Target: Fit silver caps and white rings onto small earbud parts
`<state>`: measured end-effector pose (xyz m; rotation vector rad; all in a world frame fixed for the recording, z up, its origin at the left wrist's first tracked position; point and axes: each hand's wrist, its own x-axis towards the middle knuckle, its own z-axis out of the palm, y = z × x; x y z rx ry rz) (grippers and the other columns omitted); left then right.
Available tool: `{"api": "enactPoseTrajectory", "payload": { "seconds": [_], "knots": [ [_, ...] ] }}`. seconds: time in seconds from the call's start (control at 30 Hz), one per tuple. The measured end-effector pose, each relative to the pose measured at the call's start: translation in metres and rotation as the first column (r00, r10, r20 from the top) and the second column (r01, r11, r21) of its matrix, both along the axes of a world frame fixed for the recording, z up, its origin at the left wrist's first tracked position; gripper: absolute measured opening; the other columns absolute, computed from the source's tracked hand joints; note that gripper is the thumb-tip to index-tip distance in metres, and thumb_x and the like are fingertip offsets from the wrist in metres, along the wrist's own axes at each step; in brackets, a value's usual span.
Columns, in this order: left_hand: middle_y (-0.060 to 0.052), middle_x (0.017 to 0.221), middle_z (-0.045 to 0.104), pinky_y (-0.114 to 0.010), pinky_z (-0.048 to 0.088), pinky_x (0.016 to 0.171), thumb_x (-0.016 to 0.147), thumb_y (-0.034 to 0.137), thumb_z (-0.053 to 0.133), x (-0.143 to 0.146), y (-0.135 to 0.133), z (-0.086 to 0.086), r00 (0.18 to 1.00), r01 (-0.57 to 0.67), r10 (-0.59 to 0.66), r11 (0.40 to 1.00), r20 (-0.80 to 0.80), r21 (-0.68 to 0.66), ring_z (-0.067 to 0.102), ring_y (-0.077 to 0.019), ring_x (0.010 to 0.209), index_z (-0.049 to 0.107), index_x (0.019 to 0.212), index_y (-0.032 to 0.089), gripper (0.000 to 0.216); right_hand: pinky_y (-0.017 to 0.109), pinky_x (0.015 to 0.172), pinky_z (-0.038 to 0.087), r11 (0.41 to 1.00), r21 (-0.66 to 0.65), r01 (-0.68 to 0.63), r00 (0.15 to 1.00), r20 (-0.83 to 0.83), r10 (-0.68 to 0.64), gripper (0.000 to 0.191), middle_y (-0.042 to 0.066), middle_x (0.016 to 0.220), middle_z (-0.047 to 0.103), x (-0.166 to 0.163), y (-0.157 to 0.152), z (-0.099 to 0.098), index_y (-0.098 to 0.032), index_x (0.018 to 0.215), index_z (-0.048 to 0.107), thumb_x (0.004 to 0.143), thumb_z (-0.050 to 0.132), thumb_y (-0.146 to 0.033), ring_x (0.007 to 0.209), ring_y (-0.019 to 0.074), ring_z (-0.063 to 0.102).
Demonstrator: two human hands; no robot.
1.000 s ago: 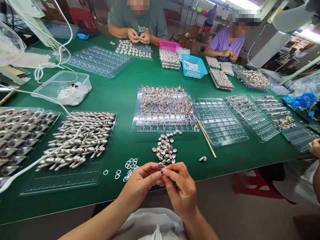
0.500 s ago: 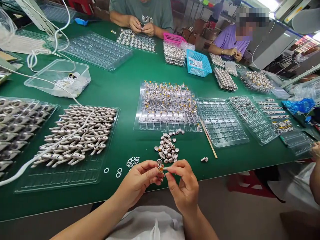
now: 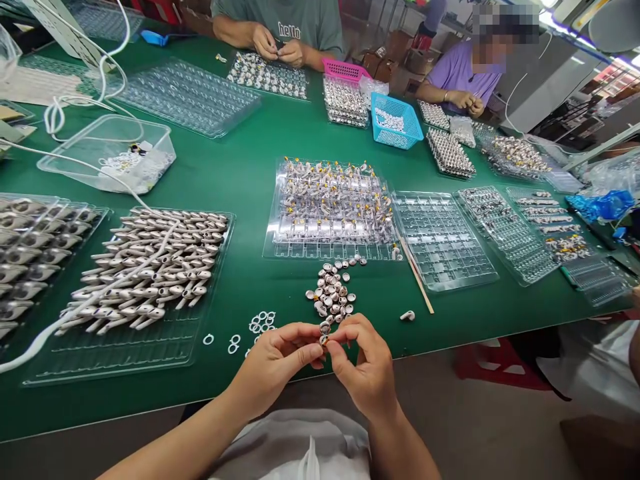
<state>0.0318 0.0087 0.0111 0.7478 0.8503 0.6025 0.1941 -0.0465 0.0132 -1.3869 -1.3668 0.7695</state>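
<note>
At the near edge of the green table (image 3: 250,173), my left hand (image 3: 277,363) and my right hand (image 3: 365,370) meet, both pinched on one small round metal part (image 3: 325,332). Just beyond my fingertips lies a loose heap of the same small round parts (image 3: 331,293). Several white rings (image 3: 260,323) lie to the left of that heap. A single white earbud-shaped piece (image 3: 407,315) lies to the right. Behind the heap stands a clear tray of assembled pieces (image 3: 333,203).
Clear trays of white stem-shaped shells (image 3: 150,267) fill the left side. An empty clear tray (image 3: 440,240) and a wooden stick (image 3: 416,277) lie to the right. Two people sit working at the far edge, with a blue basket (image 3: 393,123) and a pink basket (image 3: 345,69) near them.
My two hands have come closer together over the small part, the right fingertips now touching it. The view has tilted slightly lower.
</note>
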Motion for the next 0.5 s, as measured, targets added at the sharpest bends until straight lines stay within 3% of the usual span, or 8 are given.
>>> {"api": "enactPoseTrajectory", "payload": {
  "seconds": [0.17,0.37,0.5],
  "knots": [
    [-0.003,0.079,0.076,-0.021,0.058,0.064,0.069,0.031,0.083,0.003,-0.001,0.004,0.997,-0.008,0.013,0.998,-0.077,0.068,0.068,-0.0136,0.064,0.078,0.087,0.018,0.023,0.026,0.070,0.043,0.999,-0.027,-0.041,0.999,0.011,0.041,0.012,-0.001,0.081,0.057,0.005,0.001,0.003,-0.021,0.083,0.060,0.082,0.060,-0.009,0.078,0.0133,0.053],
    [-0.002,0.082,0.077,-0.020,0.059,0.066,0.072,0.028,0.080,0.005,-0.004,0.002,0.995,0.011,0.005,0.988,-0.104,0.156,0.069,-0.0135,0.067,0.079,0.089,0.022,0.018,0.024,0.065,0.040,0.978,-0.190,-0.091,0.996,-0.037,0.085,0.010,-0.002,0.077,0.057,0.014,0.005,0.012,-0.020,0.076,0.060,0.081,0.063,-0.012,0.071,0.0115,0.051],
    [-0.002,0.087,0.077,-0.021,0.059,0.066,0.073,0.029,0.080,0.005,-0.006,0.001,0.997,0.009,0.002,0.990,-0.077,0.141,0.070,-0.0139,0.068,0.079,0.090,0.022,0.018,0.024,0.065,0.042,0.961,-0.263,-0.086,0.992,-0.112,0.058,0.009,-0.002,0.078,0.058,0.017,0.006,0.013,-0.020,0.076,0.061,0.081,0.067,-0.018,0.072,0.0122,0.053]
  ]
}}
